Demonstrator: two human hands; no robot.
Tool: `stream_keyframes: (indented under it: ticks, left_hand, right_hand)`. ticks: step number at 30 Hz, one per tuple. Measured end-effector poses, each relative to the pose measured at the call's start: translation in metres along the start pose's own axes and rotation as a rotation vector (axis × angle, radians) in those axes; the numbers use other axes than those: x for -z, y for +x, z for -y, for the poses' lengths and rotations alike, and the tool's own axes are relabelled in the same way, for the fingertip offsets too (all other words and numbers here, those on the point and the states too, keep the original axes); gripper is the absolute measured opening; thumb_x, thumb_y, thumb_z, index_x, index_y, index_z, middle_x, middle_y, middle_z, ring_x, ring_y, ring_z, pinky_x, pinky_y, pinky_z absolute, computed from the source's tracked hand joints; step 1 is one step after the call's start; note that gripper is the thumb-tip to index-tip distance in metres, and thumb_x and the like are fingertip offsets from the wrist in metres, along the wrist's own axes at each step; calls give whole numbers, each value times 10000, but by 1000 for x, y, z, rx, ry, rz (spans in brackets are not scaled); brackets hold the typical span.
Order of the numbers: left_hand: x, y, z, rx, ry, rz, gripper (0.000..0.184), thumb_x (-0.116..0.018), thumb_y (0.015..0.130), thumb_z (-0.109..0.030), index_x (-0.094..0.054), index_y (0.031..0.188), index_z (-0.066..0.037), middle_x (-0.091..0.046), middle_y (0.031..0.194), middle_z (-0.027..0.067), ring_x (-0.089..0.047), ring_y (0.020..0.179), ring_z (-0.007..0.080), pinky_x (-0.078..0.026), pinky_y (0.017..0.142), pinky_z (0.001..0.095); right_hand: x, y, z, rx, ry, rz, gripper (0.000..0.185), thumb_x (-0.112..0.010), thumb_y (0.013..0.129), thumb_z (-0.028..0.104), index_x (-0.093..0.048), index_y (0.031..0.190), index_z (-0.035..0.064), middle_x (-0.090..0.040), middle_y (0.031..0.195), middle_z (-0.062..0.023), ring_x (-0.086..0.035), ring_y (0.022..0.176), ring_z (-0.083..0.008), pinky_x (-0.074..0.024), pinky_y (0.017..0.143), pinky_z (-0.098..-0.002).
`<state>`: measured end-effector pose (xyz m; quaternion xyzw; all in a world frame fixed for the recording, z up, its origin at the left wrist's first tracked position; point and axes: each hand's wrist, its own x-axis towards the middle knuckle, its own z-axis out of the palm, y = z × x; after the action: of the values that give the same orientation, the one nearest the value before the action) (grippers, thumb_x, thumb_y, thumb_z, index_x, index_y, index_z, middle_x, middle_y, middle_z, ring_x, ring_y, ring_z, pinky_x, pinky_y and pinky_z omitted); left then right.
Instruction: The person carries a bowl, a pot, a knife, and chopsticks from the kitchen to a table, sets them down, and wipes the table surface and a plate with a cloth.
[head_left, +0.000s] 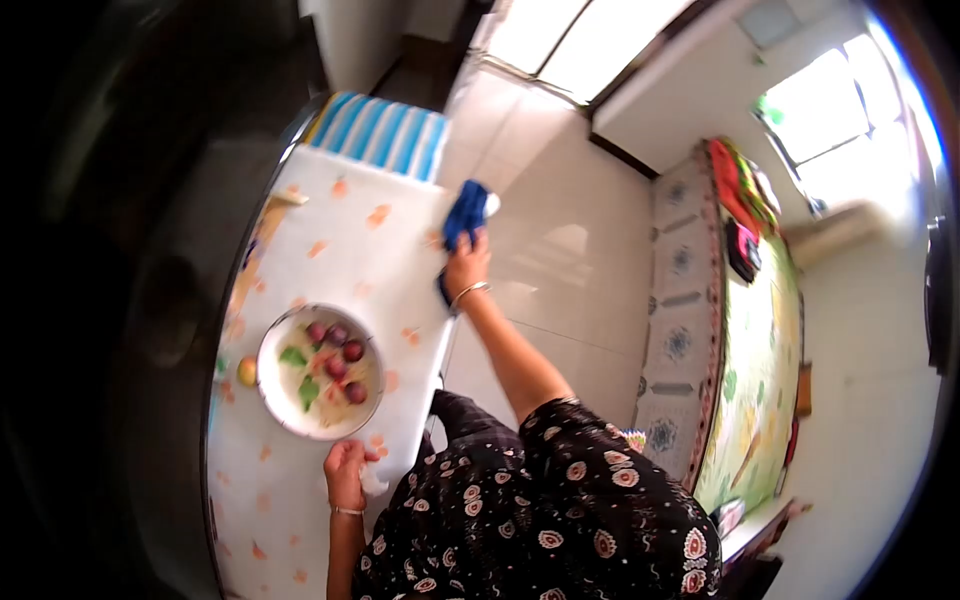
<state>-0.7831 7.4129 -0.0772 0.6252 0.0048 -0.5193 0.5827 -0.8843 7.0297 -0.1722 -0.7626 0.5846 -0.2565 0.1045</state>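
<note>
Right hand (467,264) grasps one dark-blue cloth (464,211); left hand (347,473) curled at one white scrap (374,482), grip: cannot tell. One round white bowl (283,385): at least five purple-red round fruits (356,392).

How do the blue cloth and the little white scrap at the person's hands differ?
Colour: the blue cloth is dark; the white scrap is pale.
Size: more of the blue cloth shows than of the white scrap.
Place: the blue cloth is in the right hand; the white scrap is at the left hand.
Both look soft.

Cloth (464,213) right of bowl (282,392)
</note>
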Motion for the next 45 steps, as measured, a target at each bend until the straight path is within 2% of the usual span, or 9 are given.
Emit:
stream_keyframes:
  ticks: [2,7,12,21,25,30,34,38,45]
  left_hand:
    - [-11,3,1,-13,55,55,143,-575,843,-147,-549,854,-7,-611,699,100,-535,592,126,-416,557,242]
    - [-54,12,-9,93,139,152,148,-557,854,-152,-549,868,-5,-619,675,127,-527,533,127,-406,507,232]
    - [-109,25,-11,191,198,290,167,-547,869,-185,-543,868,-18,-626,675,125,-528,533,119,-398,505,222]
    - [-255,64,-21,218,23,455,302,-537,890,-285,-555,940,12,-629,776,164,-516,539,112,-427,499,227]
    - [-307,78,-24,265,-74,631,371,-586,859,-297,-528,1051,14,-626,888,142,-605,722,169,-524,639,280]
    - [-351,103,-37,331,-39,754,412,-650,726,-53,-494,1097,36,-576,1075,156,-593,921,222,-483,861,355]
    - [-385,141,-57,363,-51,725,270,-595,721,24,-569,987,64,-572,1121,183,-596,949,229,-475,872,358]
    - [-426,180,-87,367,24,812,233,-550,783,9,-557,1005,77,-571,1124,158,-600,938,205,-480,861,333]
    - [-497,218,-131,457,416,1053,284,-555,821,-44,-542,1092,38,-591,1066,79,-573,938,131,-435,871,251]
  right_hand:
    - [1,-25,5,42,118,-70,454,-454,780,-11,-423,1233,-5,-280,1328,-307,-390,1126,-481,-355,957,-488]
    - [29,-75,2,13,175,209,552,-476,789,34,-324,1320,31,-293,1292,-343,-386,1112,-506,-354,958,-478]
    - [95,-101,-42,82,352,588,470,-560,774,100,-441,1228,132,-521,964,-221,-551,839,-415,-472,746,-446]
    - [168,-86,-206,-289,428,491,295,-542,792,211,-586,1051,78,-625,902,-198,-591,857,-359,-473,774,-425]
    - [181,-50,-249,-372,381,459,285,-535,795,181,-582,1039,43,-628,885,-183,-607,818,-344,-485,735,-390]
    - [167,7,-275,-552,572,359,301,-533,815,205,-575,1076,61,-622,859,-197,-615,786,-335,-489,719,-385]
    - [164,58,-283,-449,495,278,309,-553,791,200,-564,1058,45,-615,863,-217,-589,820,-369,-466,741,-424]
    - [175,99,-286,-542,430,296,286,-545,820,200,-578,1072,67,-632,846,-181,-623,769,-290,-485,699,-368]
    - [183,158,-302,-691,518,198,314,-525,799,217,-578,1079,85,-630,907,-176,-612,824,-319,-481,734,-375]
